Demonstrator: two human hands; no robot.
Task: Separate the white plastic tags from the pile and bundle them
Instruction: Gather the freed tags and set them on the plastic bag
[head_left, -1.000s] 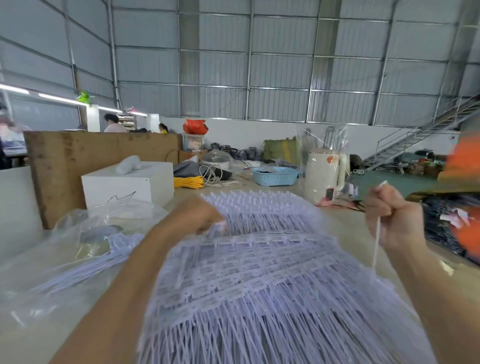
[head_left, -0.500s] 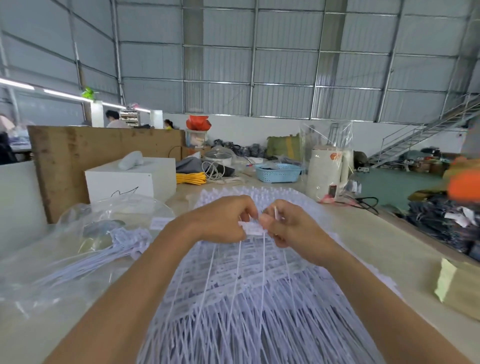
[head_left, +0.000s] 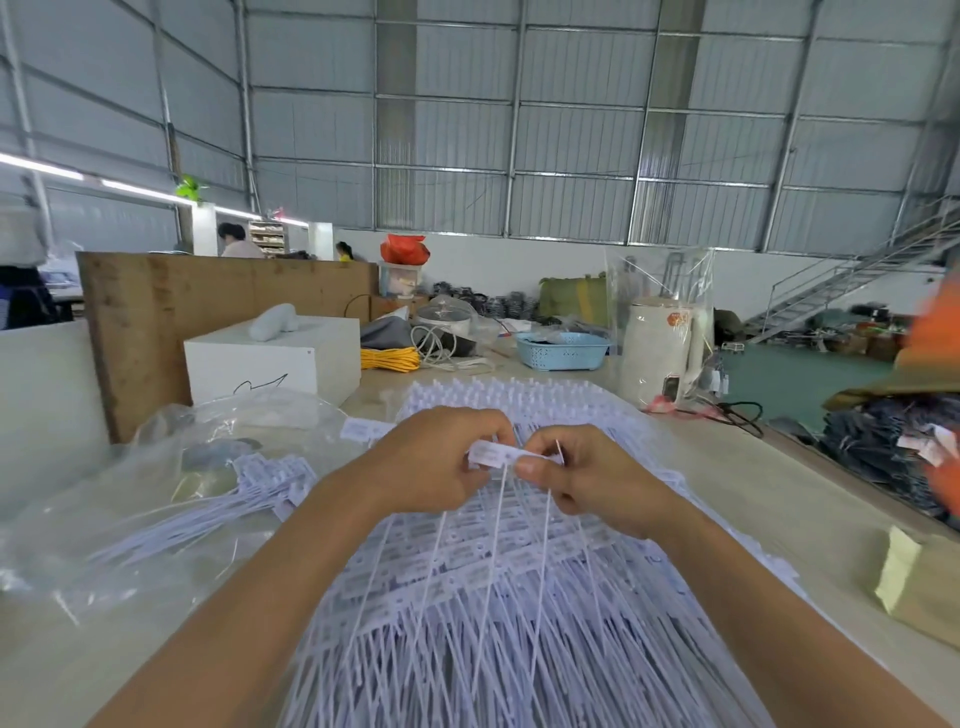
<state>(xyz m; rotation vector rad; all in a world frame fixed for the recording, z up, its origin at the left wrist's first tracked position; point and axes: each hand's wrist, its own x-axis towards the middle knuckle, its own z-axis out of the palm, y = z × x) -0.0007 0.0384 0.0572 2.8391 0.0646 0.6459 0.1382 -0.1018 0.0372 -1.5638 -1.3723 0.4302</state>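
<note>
A big pile of white plastic tags (head_left: 498, 597) covers the table in front of me, their thin tails fanning toward me. My left hand (head_left: 441, 462) and my right hand (head_left: 587, 478) meet above the pile and together pinch a small row of white tags (head_left: 493, 453) by its flat label heads. Several thin tails hang down from that row onto the pile. One thin tail tip sticks up between my right fingers. To the left, a loose bundle of separated tags (head_left: 260, 483) lies on clear plastic.
A crumpled clear plastic bag (head_left: 104, 519) lies at left, a white box (head_left: 270, 364) behind it. A blue basket (head_left: 563, 351), a white kettle in plastic (head_left: 660, 348) and cables sit at the back. A yellowish packet (head_left: 914, 587) lies at right near the table edge.
My right hand, raised at the right holding a single tag a second ago, has come in to meet the left hand. Both now hold the row of tags above the pile.
</note>
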